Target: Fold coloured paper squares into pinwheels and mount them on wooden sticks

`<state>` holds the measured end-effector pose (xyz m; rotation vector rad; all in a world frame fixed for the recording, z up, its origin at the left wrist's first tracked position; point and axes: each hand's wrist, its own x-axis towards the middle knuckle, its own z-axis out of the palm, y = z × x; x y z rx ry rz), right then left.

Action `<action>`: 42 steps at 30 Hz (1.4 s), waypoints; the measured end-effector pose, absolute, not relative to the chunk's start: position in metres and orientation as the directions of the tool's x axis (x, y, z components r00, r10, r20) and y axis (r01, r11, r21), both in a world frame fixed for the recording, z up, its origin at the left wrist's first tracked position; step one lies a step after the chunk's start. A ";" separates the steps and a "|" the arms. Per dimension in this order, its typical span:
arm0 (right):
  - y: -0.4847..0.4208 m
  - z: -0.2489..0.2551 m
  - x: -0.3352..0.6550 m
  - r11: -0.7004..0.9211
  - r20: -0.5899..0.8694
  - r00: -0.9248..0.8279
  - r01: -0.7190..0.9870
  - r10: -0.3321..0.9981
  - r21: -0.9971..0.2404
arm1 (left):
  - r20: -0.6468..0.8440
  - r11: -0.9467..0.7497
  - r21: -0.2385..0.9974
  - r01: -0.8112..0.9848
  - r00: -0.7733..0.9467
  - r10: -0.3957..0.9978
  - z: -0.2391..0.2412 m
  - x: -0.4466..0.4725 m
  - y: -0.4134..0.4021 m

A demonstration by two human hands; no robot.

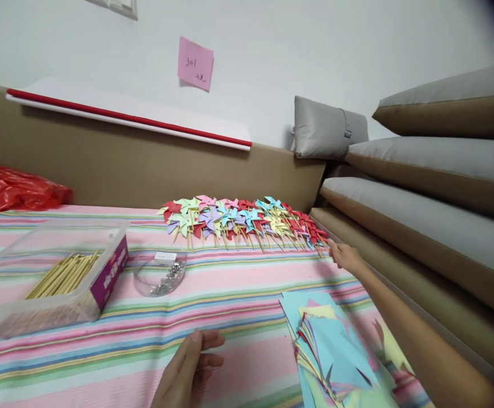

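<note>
Just left of the right fingers (334,249), red pinwheels (314,229), grip unclear, left fingers (211,360) loosely apart.

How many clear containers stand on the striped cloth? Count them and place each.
2. A rectangular box of wooden sticks is at the left; a round tub of small metal pieces is just right of it. No others show, though the red plastic could hide one.

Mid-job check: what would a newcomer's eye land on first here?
First, the colourful pinwheels, massed along the far side of the striped cloth, with the right hand at their right end. Next, the stacked grey-and-brown cushions on the right, then the pink note on the wall.
</note>
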<state>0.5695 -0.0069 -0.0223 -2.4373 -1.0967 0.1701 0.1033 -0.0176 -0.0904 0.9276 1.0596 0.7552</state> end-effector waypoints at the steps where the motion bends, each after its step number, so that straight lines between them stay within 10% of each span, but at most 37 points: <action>1: -0.025 -0.019 0.561 -0.552 0.069 0.642 0.704 0.764 -0.447 | -0.367 0.409 0.910 -0.074 0.318 0.874 -0.086 0.105 -0.020; 11: -0.180 -0.029 0.426 -0.120 0.034 0.173 0.797 0.984 -0.592 | -0.236 0.303 0.947 -0.110 0.405 0.883 -0.065 0.119 -0.036; 33: -0.189 -0.058 0.431 -0.194 -0.028 0.232 0.734 0.972 -0.651 | -0.128 0.231 0.960 -0.157 0.489 0.863 -0.075 0.131 -0.046; 42: -0.183 -0.061 0.420 -0.232 0.134 0.334 0.842 0.933 -0.487 | -0.136 0.244 0.956 -0.163 0.493 0.859 -0.071 0.133 -0.046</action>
